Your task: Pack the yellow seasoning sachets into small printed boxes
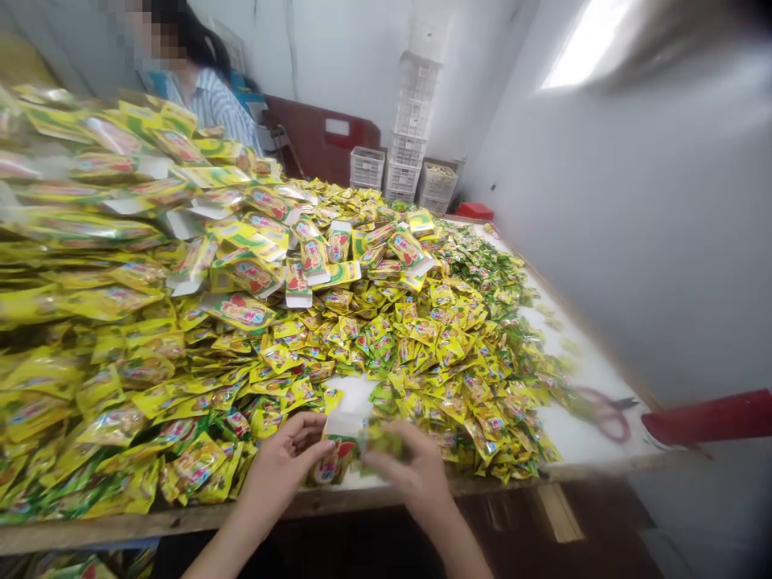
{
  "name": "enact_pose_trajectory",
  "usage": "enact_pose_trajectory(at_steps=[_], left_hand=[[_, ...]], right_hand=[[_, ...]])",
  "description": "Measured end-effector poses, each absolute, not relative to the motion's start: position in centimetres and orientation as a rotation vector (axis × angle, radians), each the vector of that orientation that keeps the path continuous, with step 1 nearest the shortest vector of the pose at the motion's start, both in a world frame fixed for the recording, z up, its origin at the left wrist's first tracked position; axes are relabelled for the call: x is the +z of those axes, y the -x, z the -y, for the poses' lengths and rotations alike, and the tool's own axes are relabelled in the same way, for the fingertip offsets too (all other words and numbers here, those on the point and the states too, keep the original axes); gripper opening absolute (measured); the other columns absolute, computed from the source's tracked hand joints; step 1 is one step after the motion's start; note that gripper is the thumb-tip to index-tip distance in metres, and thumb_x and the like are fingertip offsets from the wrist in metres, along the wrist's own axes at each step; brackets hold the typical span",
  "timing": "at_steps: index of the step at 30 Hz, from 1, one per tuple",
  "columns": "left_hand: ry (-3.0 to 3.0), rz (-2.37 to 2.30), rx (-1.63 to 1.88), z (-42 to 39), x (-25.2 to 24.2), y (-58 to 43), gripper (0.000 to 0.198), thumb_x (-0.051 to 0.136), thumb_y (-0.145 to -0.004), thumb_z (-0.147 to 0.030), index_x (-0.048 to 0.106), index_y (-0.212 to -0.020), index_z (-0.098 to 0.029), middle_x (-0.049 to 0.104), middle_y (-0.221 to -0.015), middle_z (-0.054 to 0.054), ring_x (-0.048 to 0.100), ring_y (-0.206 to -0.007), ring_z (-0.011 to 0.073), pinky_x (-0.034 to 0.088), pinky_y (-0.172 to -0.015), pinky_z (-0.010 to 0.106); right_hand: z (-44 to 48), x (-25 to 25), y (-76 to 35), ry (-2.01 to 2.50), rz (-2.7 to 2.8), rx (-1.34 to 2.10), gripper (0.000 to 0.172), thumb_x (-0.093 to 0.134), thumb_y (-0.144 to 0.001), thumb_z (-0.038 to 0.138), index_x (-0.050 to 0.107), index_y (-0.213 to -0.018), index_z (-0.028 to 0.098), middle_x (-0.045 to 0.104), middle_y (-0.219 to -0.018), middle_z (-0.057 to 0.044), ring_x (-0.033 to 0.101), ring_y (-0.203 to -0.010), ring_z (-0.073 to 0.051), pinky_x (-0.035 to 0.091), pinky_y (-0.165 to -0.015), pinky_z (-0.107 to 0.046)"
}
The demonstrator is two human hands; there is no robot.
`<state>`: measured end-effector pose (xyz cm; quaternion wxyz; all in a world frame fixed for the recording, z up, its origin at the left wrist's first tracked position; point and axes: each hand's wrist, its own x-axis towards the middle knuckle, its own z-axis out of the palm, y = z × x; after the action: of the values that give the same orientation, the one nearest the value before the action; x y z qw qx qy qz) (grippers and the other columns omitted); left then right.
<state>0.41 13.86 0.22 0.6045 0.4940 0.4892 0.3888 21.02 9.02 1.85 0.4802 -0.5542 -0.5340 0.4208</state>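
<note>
My left hand (282,457) grips a small printed carton (335,466) by its side at the front edge of the table. The carton's white top flap stands up, and fruit is pictured on its face. Close beside it, my right hand (416,466) has its fingers closed around a yellow-green sachet (384,441), smeared by motion; whether there is more than one I cannot tell. Loose yellow sachets (446,338) heap up beyond both hands. Several more cartons with open white flaps, such as one carton (244,312), lie on top of the heap.
Pink-handled scissors (606,414) lie on the white tabletop (579,378) at the right, near a dark red cylinder (708,418). Behind the heap, a person in a striped shirt (223,104) is at the left. White crates (413,121) are stacked by the wall.
</note>
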Motion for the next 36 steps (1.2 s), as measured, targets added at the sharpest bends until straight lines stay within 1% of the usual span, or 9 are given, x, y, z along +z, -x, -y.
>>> enact_pose_trajectory(at_steps=[2,5,8,14,18,22,27,32,36], left_hand=[[-1.122,-1.095,0.913,-13.2,0.1,-1.2,0.023,0.076,-0.073,-0.028,0.07,-0.094,-0.022,0.075,-0.098,0.008,0.069,-0.096,0.0256,0.054,-0.086,0.034],[-1.111,-1.075,0.962,-12.5,-0.2,-2.3,0.019,0.076,-0.073,-0.026,0.07,-0.091,-0.022,0.075,-0.094,0.006,0.069,-0.093,0.0248,0.055,-0.083,0.033],[-1.085,-1.071,1.0,-12.2,-0.6,-2.7,0.02,0.075,-0.074,-0.025,0.068,-0.093,-0.023,0.074,-0.095,0.004,0.069,-0.093,0.0235,0.055,-0.084,0.032],[-1.02,-0.963,0.981,-12.0,-1.1,-1.6,0.023,0.073,-0.078,-0.026,0.063,-0.098,-0.022,0.075,-0.096,0.003,0.069,-0.094,0.0211,0.054,-0.082,0.03],[-0.95,-0.973,0.973,-11.6,-1.1,-1.2,0.032,0.075,-0.076,-0.024,0.06,-0.104,-0.023,0.076,-0.094,0.002,0.07,-0.093,0.0211,0.055,-0.08,0.03],[-1.012,-0.953,0.982,-11.0,-0.8,-1.5,0.028,0.073,-0.077,-0.024,0.063,-0.104,-0.022,0.074,-0.106,0.005,0.069,-0.1,0.0228,0.054,-0.088,0.034],[-1.095,-1.018,0.965,-10.6,-0.9,-1.9,0.035,0.073,-0.077,-0.029,0.066,-0.11,-0.021,0.072,-0.113,0.008,0.067,-0.105,0.0273,0.053,-0.091,0.038],[-1.188,-1.019,0.924,-10.4,-0.9,-1.8,0.029,0.071,-0.079,-0.034,0.072,-0.106,-0.022,0.075,-0.107,0.006,0.069,-0.098,0.0255,0.054,-0.087,0.033],[-1.191,-1.016,0.935,-10.5,-0.5,-1.7,0.026,0.072,-0.079,-0.034,0.074,-0.101,-0.021,0.076,-0.101,0.006,0.069,-0.095,0.0252,0.054,-0.084,0.032]], right_hand=[[-9.9,3.4,-21.2,1.361,1.262,0.839,0.017,0.073,-0.081,0.032,0.072,-0.096,0.024,0.068,-0.086,-0.003,0.06,-0.078,-0.02,0.045,-0.071,-0.03],[-11.1,4.4,-20.3,1.288,1.481,0.62,0.014,0.071,-0.083,0.027,0.071,-0.097,0.025,0.067,-0.09,-0.004,0.059,-0.087,-0.022,0.046,-0.079,-0.033],[-11.3,4.2,-19.2,1.238,1.673,0.539,0.013,0.069,-0.084,0.023,0.071,-0.097,0.025,0.065,-0.091,-0.005,0.058,-0.088,-0.022,0.047,-0.08,-0.034],[-10.3,4.5,-18.5,1.115,1.639,0.486,0.019,0.063,-0.088,0.017,0.063,-0.106,0.023,0.065,-0.098,-0.005,0.059,-0.092,-0.02,0.047,-0.084,-0.033],[-10.9,4.3,-18.5,1.201,1.845,0.52,0.015,0.063,-0.089,0.018,0.064,-0.102,0.023,0.065,-0.093,-0.003,0.057,-0.088,-0.019,0.045,-0.08,-0.031],[-10.8,4.8,-18.7,1.368,2.111,0.45,0.019,0.061,-0.088,0.013,0.065,-0.103,0.024,0.06,-0.092,-0.004,0.053,-0.089,-0.02,0.042,-0.076,-0.03],[-10.1,7.2,-18.7,1.549,2.369,0.331,0.014,0.065,-0.079,0.009,0.064,-0.087,0.02,0.056,-0.091,-0.005,0.052,-0.083,-0.021,0.04,-0.068,-0.028],[-10.2,7.6,-19.0,1.467,2.367,0.395,0.027,0.065,-0.077,0.008,0.058,-0.101,0.019,0.059,-0.093,-0.005,0.054,-0.082,-0.019,0.039,-0.068,-0.026],[-10.9,5.4,-19.2,1.462,2.293,0.289,0.012,0.063,-0.081,0.01,0.06,-0.086,0.02,0.059,-0.085,-0.003,0.052,-0.078,-0.018,0.036,-0.067,-0.027]])
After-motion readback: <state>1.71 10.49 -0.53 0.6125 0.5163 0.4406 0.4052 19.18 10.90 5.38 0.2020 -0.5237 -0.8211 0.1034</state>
